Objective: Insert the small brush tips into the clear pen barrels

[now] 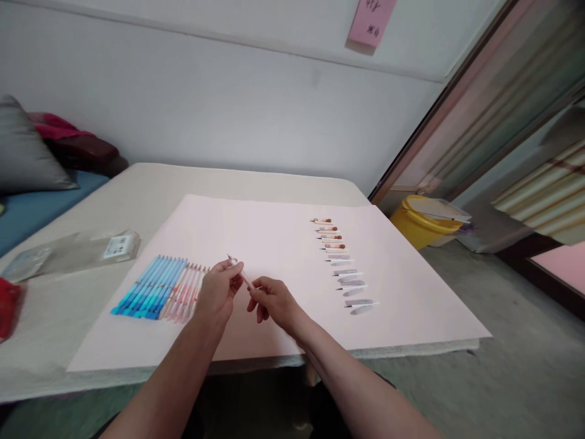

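One pale pen [247, 281] is right of the blue pens [150, 288], its upper end pinched between the left hand's [220, 288] thumb and fingers, its lower end between the right hand's [273, 300] fingertips. Slim pen parts [359, 302] lie farther right of the blue pens.

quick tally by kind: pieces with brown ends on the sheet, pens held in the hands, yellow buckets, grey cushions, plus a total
brown-ended pieces: 4
held pale pen: 1
yellow bucket: 1
grey cushion: 1
total: 7
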A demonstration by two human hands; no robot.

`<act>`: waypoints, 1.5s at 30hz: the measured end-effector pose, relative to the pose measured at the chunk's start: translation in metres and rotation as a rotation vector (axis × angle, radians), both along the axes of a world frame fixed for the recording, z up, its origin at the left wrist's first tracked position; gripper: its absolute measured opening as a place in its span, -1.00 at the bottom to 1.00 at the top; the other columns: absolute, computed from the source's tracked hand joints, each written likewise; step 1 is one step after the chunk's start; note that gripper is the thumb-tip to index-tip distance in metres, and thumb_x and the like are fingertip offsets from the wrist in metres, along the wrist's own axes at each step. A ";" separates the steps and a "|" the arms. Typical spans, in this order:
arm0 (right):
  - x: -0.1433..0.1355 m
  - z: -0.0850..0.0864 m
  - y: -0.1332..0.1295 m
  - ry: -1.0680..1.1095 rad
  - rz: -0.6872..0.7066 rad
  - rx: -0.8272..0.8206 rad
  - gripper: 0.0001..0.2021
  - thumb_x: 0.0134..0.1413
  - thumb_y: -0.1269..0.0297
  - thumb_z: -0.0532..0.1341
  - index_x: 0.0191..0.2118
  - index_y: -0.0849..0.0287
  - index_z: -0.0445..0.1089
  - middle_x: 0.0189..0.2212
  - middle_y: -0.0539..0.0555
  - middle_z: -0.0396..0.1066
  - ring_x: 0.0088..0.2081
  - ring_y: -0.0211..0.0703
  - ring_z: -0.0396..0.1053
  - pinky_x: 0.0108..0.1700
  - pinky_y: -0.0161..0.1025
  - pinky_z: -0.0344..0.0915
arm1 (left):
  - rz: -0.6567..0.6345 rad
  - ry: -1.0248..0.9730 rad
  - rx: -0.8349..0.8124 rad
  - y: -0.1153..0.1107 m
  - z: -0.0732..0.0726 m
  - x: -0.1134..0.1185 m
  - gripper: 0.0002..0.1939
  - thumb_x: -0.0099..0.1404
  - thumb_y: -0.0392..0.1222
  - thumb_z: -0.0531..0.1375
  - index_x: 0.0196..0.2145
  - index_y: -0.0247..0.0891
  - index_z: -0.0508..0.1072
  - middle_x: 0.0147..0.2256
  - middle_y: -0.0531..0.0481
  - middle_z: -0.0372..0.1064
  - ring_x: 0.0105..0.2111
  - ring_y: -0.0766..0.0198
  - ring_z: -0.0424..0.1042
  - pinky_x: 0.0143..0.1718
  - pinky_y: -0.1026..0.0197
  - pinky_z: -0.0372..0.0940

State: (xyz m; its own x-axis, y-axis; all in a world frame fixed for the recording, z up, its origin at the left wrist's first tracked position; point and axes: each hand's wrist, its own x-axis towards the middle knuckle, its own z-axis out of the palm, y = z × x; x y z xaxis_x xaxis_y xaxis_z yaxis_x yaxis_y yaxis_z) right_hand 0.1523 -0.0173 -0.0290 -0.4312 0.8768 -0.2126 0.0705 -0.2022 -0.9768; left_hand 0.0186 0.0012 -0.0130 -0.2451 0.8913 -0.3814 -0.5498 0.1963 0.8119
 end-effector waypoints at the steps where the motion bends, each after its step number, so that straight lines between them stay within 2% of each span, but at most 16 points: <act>1: 0.000 0.000 0.000 -0.010 0.002 0.009 -0.84 0.07 0.21 0.09 -0.33 0.20 0.25 -0.55 -0.03 0.39 -0.70 -0.39 0.23 -0.66 -0.43 0.08 | -0.004 -0.007 0.000 0.000 -0.001 0.000 -0.78 -0.10 -0.34 0.32 -0.45 -0.34 0.38 -0.46 0.03 0.29 -0.51 0.44 0.28 -0.49 0.36 0.20; 6: -0.002 -0.003 -0.002 -0.059 -0.019 -0.004 -0.85 0.09 0.22 0.07 -0.37 0.20 0.24 -0.57 -0.03 0.39 -0.71 -0.39 0.22 -0.67 -0.43 0.06 | -0.030 -0.019 -0.011 0.000 -0.002 0.000 -0.81 -0.08 -0.35 0.30 -0.46 -0.32 0.37 -0.43 0.01 0.31 -0.45 0.38 0.32 -0.46 0.33 0.22; 11: -0.001 -0.007 0.003 -0.063 -0.083 -0.016 -0.84 0.09 0.21 0.06 -0.38 0.20 0.24 -0.59 -0.03 0.38 -0.72 -0.39 0.23 -0.68 -0.43 0.05 | 0.047 0.029 -0.075 0.000 -0.001 -0.001 -0.83 -0.05 -0.34 0.28 -0.43 -0.30 0.39 -0.40 0.01 0.32 -0.40 0.39 0.33 -0.38 0.30 0.24; 14: 0.001 -0.007 0.006 -0.051 -0.112 -0.019 -0.83 0.09 0.21 0.06 -0.39 0.20 0.23 -0.58 -0.03 0.38 -0.71 -0.39 0.23 -0.68 -0.43 0.05 | 0.045 0.024 -0.066 0.000 -0.002 -0.001 -0.81 -0.06 -0.34 0.28 -0.42 -0.31 0.38 -0.41 0.00 0.32 -0.38 0.36 0.35 -0.36 0.28 0.25; 21: -0.001 -0.008 0.004 -0.076 -0.047 -0.006 -0.84 0.07 0.22 0.07 -0.40 0.20 0.24 -0.57 -0.02 0.37 -0.70 -0.38 0.23 -0.67 -0.43 0.07 | -0.091 -0.005 -0.029 0.000 -0.006 -0.001 -0.84 -0.04 -0.34 0.23 -0.41 -0.32 0.37 -0.39 -0.03 0.36 -0.42 0.36 0.35 -0.41 0.30 0.23; 26: 0.001 -0.008 0.004 -0.235 -0.030 0.144 -0.84 0.04 0.26 0.09 -0.48 0.21 0.26 -0.56 -0.02 0.36 -0.61 -0.38 0.27 -0.55 -0.42 0.15 | -0.099 -0.002 -0.010 0.000 -0.007 -0.001 -0.79 -0.07 -0.36 0.24 -0.39 -0.36 0.38 -0.38 -0.08 0.37 -0.41 0.32 0.37 -0.41 0.29 0.24; 30: 0.004 -0.006 0.006 -0.423 0.004 0.288 -0.87 -0.04 0.34 0.13 -0.53 0.20 0.33 -0.62 -0.06 0.33 -0.55 -0.36 0.27 -0.48 -0.41 0.13 | -0.105 -0.008 -0.014 0.001 -0.008 -0.001 -0.77 -0.08 -0.36 0.25 -0.38 -0.36 0.39 -0.39 -0.08 0.38 -0.42 0.33 0.37 -0.43 0.30 0.23; 33: 0.004 -0.007 0.006 -0.489 0.009 0.316 -0.89 -0.07 0.36 0.15 -0.54 0.20 0.35 -0.61 -0.06 0.35 -0.55 -0.36 0.26 -0.48 -0.42 0.11 | -0.105 -0.004 -0.020 0.000 -0.007 0.001 -0.79 -0.08 -0.35 0.24 -0.39 -0.36 0.39 -0.40 -0.07 0.37 -0.43 0.34 0.36 -0.42 0.31 0.22; 35: 0.003 -0.009 0.007 -0.492 0.005 0.307 -0.90 -0.06 0.37 0.14 -0.52 0.21 0.35 -0.61 -0.06 0.35 -0.56 -0.37 0.26 -0.49 -0.42 0.11 | -0.071 0.016 -0.033 0.000 -0.005 0.001 -0.80 -0.08 -0.35 0.24 -0.40 -0.36 0.39 -0.41 -0.05 0.36 -0.43 0.36 0.35 -0.41 0.31 0.22; 40: 0.002 -0.013 0.007 -0.481 0.007 0.199 -0.93 -0.07 0.40 0.14 -0.40 0.22 0.35 -0.64 -0.06 0.33 -0.64 -0.38 0.25 -0.56 -0.44 0.13 | 0.107 0.135 -0.027 0.001 -0.002 -0.002 -0.80 -0.09 -0.32 0.25 -0.41 -0.32 0.40 -0.37 -0.02 0.35 -0.35 0.36 0.36 -0.31 0.29 0.23; 42: 0.000 -0.013 0.006 -0.495 0.020 0.169 -0.91 -0.09 0.42 0.14 -0.37 0.23 0.34 -0.66 -0.07 0.32 -0.66 -0.38 0.24 -0.57 -0.44 0.14 | 0.097 0.161 0.018 0.000 0.001 -0.002 -0.79 -0.08 -0.28 0.25 -0.39 -0.30 0.40 -0.36 -0.03 0.37 -0.34 0.34 0.37 -0.30 0.27 0.23; 45: -0.003 -0.012 0.003 -0.529 0.063 0.155 -0.89 -0.09 0.43 0.14 -0.35 0.24 0.34 -0.66 -0.06 0.32 -0.67 -0.37 0.26 -0.57 -0.44 0.15 | 0.001 0.208 0.066 -0.003 0.005 0.003 -0.79 -0.05 -0.22 0.24 -0.38 -0.30 0.41 -0.39 -0.05 0.39 -0.36 0.30 0.39 -0.32 0.24 0.23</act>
